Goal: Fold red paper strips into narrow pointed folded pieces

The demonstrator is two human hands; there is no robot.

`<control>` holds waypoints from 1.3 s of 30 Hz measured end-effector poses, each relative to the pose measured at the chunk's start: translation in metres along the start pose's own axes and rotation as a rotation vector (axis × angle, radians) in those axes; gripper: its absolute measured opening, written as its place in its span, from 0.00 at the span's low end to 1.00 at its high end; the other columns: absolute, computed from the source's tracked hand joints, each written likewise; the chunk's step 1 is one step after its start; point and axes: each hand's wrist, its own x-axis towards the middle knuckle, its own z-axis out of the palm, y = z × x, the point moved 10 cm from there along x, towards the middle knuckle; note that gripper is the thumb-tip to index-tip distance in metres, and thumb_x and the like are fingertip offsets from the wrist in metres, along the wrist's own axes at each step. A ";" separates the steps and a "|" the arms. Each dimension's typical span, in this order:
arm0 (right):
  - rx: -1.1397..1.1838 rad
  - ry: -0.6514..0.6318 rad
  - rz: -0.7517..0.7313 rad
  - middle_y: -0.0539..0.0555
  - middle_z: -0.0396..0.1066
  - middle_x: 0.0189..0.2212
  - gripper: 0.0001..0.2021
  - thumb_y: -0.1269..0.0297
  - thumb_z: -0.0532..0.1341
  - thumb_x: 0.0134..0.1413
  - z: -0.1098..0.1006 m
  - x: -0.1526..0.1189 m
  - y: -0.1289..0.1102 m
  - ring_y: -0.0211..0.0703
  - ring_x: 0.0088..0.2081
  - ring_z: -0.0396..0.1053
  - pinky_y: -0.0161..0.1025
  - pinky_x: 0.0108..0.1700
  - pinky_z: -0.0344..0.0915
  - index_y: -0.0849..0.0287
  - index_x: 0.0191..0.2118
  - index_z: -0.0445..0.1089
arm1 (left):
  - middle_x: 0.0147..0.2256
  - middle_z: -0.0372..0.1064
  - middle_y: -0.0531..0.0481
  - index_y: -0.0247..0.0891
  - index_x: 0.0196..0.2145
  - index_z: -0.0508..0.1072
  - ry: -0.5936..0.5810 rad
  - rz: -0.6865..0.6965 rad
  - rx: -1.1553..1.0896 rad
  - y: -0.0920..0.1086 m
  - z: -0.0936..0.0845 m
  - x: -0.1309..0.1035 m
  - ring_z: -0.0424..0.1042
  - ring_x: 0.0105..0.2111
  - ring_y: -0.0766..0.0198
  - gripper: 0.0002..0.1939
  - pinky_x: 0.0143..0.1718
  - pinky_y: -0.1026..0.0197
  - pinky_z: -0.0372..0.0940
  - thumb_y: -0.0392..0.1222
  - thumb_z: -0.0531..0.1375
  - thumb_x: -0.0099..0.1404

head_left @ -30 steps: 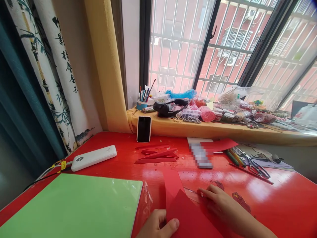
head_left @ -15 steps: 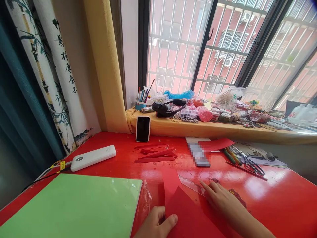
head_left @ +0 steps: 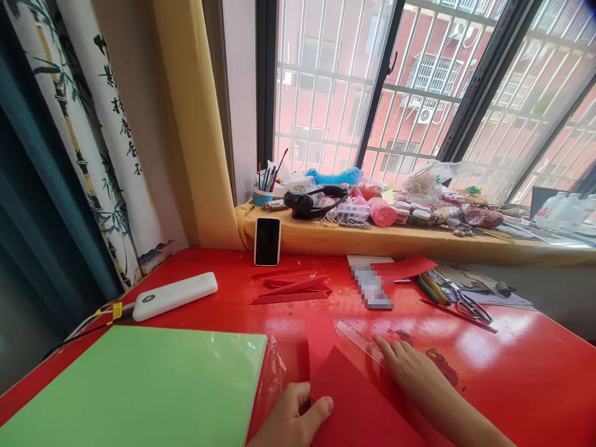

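Observation:
At the front of the red table lies a sheet of red paper (head_left: 356, 397), folded or overlapped, with a narrow part stretching away from me. My left hand (head_left: 298, 413) grips its left edge, thumb on top and fingers curled at the side. A clear plastic ruler (head_left: 357, 340) lies slantwise just right of the paper. My right hand (head_left: 407, 366) rests flat over the ruler's near end, its index finger stretched forward, the other fingers loosely extended. The ruler's near part is hidden under that hand.
Left of the paper lies a green board (head_left: 153, 385). Cut red paper strips (head_left: 293, 288), an upright phone (head_left: 267, 242) and a white power bank (head_left: 176, 297) stand farther back. Scissors (head_left: 468, 304) and pliers (head_left: 431, 288) lie at right, below a cluttered windowsill (head_left: 298, 234).
The view has shifted slightly. The ruler's far end shows more plainly beside the paper. Both hands keep nearly the same places.

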 end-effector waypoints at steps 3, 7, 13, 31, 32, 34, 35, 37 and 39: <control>0.043 -0.035 0.025 0.61 0.78 0.42 0.28 0.84 0.52 0.51 -0.005 0.004 0.007 0.55 0.43 0.77 0.39 0.36 0.69 0.60 0.57 0.70 | 0.39 0.78 0.40 0.32 0.40 0.77 0.006 0.003 0.005 -0.002 -0.001 0.000 0.76 0.41 0.44 0.43 0.44 0.50 0.70 0.78 0.61 0.49; 0.129 -0.072 0.071 0.61 0.79 0.43 0.21 0.75 0.51 0.59 -0.011 0.012 0.017 0.54 0.44 0.77 0.38 0.35 0.68 0.58 0.54 0.72 | 0.39 0.78 0.42 0.34 0.40 0.77 0.013 0.004 0.004 -0.006 -0.002 0.001 0.76 0.40 0.45 0.41 0.43 0.51 0.70 0.78 0.61 0.50; 0.241 -0.112 0.067 0.57 0.79 0.38 0.14 0.65 0.50 0.65 -0.013 0.031 0.016 0.50 0.38 0.77 0.39 0.35 0.64 0.55 0.40 0.74 | 0.39 0.79 0.42 0.34 0.40 0.77 0.020 -0.002 0.003 -0.008 -0.004 0.004 0.76 0.44 0.42 0.42 0.44 0.52 0.70 0.78 0.61 0.49; 0.182 -0.127 -0.038 0.55 0.74 0.30 0.10 0.68 0.50 0.63 -0.013 0.036 0.002 0.45 0.31 0.70 0.39 0.30 0.53 0.56 0.32 0.65 | 0.41 0.78 0.40 0.32 0.41 0.78 0.006 -0.016 0.017 -0.013 -0.004 0.003 0.75 0.46 0.40 0.42 0.44 0.51 0.69 0.77 0.61 0.50; 0.164 -0.132 -0.027 0.55 0.73 0.30 0.09 0.69 0.51 0.63 -0.011 0.036 0.004 0.45 0.30 0.70 0.39 0.29 0.53 0.57 0.32 0.65 | 0.40 0.78 0.41 0.32 0.41 0.78 -0.001 -0.012 0.013 -0.012 -0.004 0.002 0.75 0.46 0.40 0.42 0.44 0.51 0.69 0.77 0.61 0.51; 0.128 -0.141 0.010 0.54 0.72 0.29 0.08 0.70 0.51 0.64 -0.008 0.037 0.010 0.43 0.29 0.69 0.38 0.29 0.55 0.58 0.35 0.66 | 0.40 0.78 0.41 0.32 0.42 0.78 -0.016 -0.006 0.004 -0.010 -0.002 0.002 0.76 0.44 0.42 0.42 0.44 0.52 0.69 0.77 0.61 0.52; 0.110 -0.143 0.036 0.53 0.72 0.29 0.09 0.71 0.50 0.65 -0.007 0.037 0.016 0.42 0.29 0.69 0.38 0.30 0.57 0.58 0.36 0.66 | 0.40 0.78 0.42 0.32 0.43 0.78 -0.020 -0.005 0.002 -0.009 -0.002 0.002 0.76 0.44 0.42 0.42 0.44 0.52 0.70 0.77 0.61 0.52; 0.069 -0.146 0.101 0.51 0.72 0.30 0.10 0.69 0.50 0.69 -0.007 0.037 0.035 0.40 0.30 0.70 0.38 0.33 0.62 0.60 0.40 0.67 | 0.39 0.78 0.41 0.31 0.42 0.78 -0.023 -0.004 0.004 -0.007 -0.001 0.001 0.76 0.43 0.42 0.42 0.44 0.52 0.70 0.77 0.61 0.52; 0.017 -0.156 0.183 0.51 0.72 0.34 0.09 0.63 0.54 0.70 -0.007 0.036 0.062 0.39 0.33 0.71 0.39 0.36 0.68 0.60 0.43 0.69 | 0.40 0.78 0.41 0.32 0.42 0.78 -0.023 -0.001 0.011 -0.006 -0.002 0.001 0.76 0.45 0.42 0.42 0.44 0.52 0.69 0.77 0.61 0.52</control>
